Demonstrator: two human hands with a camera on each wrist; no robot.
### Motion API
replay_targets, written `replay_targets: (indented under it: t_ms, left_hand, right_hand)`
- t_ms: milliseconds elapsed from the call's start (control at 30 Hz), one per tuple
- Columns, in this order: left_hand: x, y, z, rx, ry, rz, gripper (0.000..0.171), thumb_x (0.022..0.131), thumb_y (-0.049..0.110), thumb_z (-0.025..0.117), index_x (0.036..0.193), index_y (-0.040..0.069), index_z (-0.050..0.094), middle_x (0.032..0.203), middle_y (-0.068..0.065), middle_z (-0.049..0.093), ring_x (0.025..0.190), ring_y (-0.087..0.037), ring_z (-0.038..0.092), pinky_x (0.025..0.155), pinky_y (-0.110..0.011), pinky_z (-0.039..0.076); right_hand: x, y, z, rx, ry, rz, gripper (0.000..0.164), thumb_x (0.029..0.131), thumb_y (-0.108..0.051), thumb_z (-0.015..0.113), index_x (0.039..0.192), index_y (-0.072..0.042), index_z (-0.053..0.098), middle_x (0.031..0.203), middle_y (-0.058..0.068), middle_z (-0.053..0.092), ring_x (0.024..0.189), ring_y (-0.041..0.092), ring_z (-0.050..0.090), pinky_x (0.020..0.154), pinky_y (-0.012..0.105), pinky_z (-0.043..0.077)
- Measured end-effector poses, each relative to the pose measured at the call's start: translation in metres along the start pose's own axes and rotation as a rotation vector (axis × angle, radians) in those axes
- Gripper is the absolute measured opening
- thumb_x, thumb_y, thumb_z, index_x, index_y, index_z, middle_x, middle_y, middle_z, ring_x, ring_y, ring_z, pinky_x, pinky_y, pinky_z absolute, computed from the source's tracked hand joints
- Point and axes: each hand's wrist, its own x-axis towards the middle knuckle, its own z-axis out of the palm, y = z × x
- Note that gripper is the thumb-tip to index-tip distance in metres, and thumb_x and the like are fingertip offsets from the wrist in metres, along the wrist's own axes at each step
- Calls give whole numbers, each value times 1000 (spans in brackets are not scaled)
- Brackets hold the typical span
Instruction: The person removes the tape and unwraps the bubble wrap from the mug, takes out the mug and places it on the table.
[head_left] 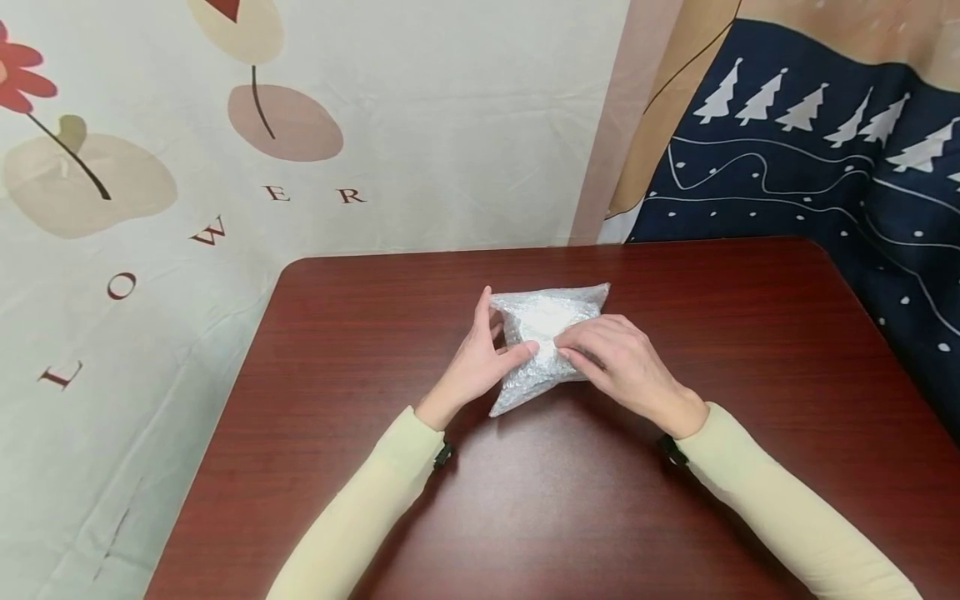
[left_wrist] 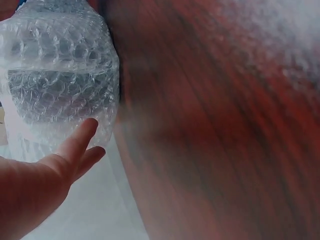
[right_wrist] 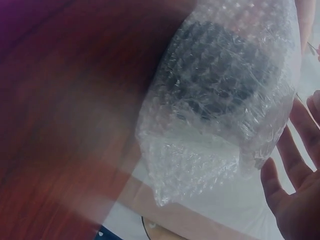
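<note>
In the head view a puffy parcel in clear bubble wrap (head_left: 543, 312) sits on the table, with pointed corners and a bright glare on top. My left hand (head_left: 474, 358) holds its left end, thumb laid over the top and the other fingers along the side. From the right, my right hand (head_left: 615, 358) brings bent fingertips and thumb together at the wrap near the middle. Through the bubble wrap (right_wrist: 215, 75) a dark rounded shape shows in the right wrist view. Two left fingers (left_wrist: 80, 142) lie against the end of the wrapped parcel (left_wrist: 60, 85) in the left wrist view.
A dark red-brown wooden table (head_left: 375, 333) with rounded far corners lies under both forearms. Behind it hangs a pale curtain (head_left: 465, 142) with flowers and letters. A navy cloth (head_left: 787, 175) with white trees hangs at the right.
</note>
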Motion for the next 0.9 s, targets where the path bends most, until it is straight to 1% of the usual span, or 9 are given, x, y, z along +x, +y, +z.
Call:
replay_targets:
  t_ms: [67, 167, 233, 400, 567, 700, 900]
  left_hand:
    - [0, 0, 0, 6, 4, -3, 117, 91, 34, 80, 167, 20, -8, 168, -22, 17, 149, -35, 35, 110, -37, 47]
    - [0, 1, 1, 12, 15, -11, 118, 90, 35, 81, 167, 22, -7, 168, -21, 18, 149, -35, 36, 110, -37, 47]
    - [0, 2, 2, 18, 23, -18, 119, 89, 36, 82, 167, 23, -6, 168, -20, 19, 149, -35, 36, 111, -38, 47]
    - [-1, 4, 2, 19, 32, -37, 119, 87, 36, 83, 167, 23, -5, 167, -19, 23, 149, -34, 37, 111, -39, 47]
    - [-2, 5, 3, 1, 32, -49, 119, 87, 34, 84, 167, 25, -4, 167, -19, 24, 149, -33, 37, 111, -39, 47]
    - [-2, 5, 3, -8, 31, -55, 119, 87, 33, 84, 167, 28, -4, 167, -18, 24, 149, -32, 37, 111, -38, 47]
    - [-2, 4, 2, -4, 31, -51, 118, 87, 34, 84, 167, 28, -3, 166, -18, 26, 149, -31, 38, 111, -37, 47]
  right_hand:
    - [2, 1, 0, 5, 10, 7, 12, 96, -18, 75, 107, -12, 76, 98, -3, 75, 95, 17, 69, 94, 42, 51]
    - [4, 3, 0, 17, 25, 23, 18, 89, -9, 80, 106, -12, 77, 97, -3, 75, 92, 17, 69, 88, 44, 53]
    - [5, 4, 0, 33, 33, 43, 20, 87, -6, 82, 106, -11, 77, 97, -3, 75, 92, 16, 69, 87, 44, 53]
    - [9, 6, -1, 69, 39, 115, 18, 89, -4, 81, 105, -11, 77, 98, -3, 75, 91, 15, 69, 85, 41, 55]
    - [14, 6, -2, 101, 52, 184, 15, 91, -6, 79, 105, -10, 78, 98, -2, 76, 94, 15, 68, 81, 29, 54]
    - [18, 8, -2, 121, 76, 208, 15, 91, -4, 79, 104, -9, 78, 98, 0, 76, 95, 16, 66, 78, 23, 50]
    - [25, 12, -4, 125, 99, 231, 13, 92, -5, 78, 104, -9, 78, 97, 1, 75, 82, 12, 57, 64, 22, 42]
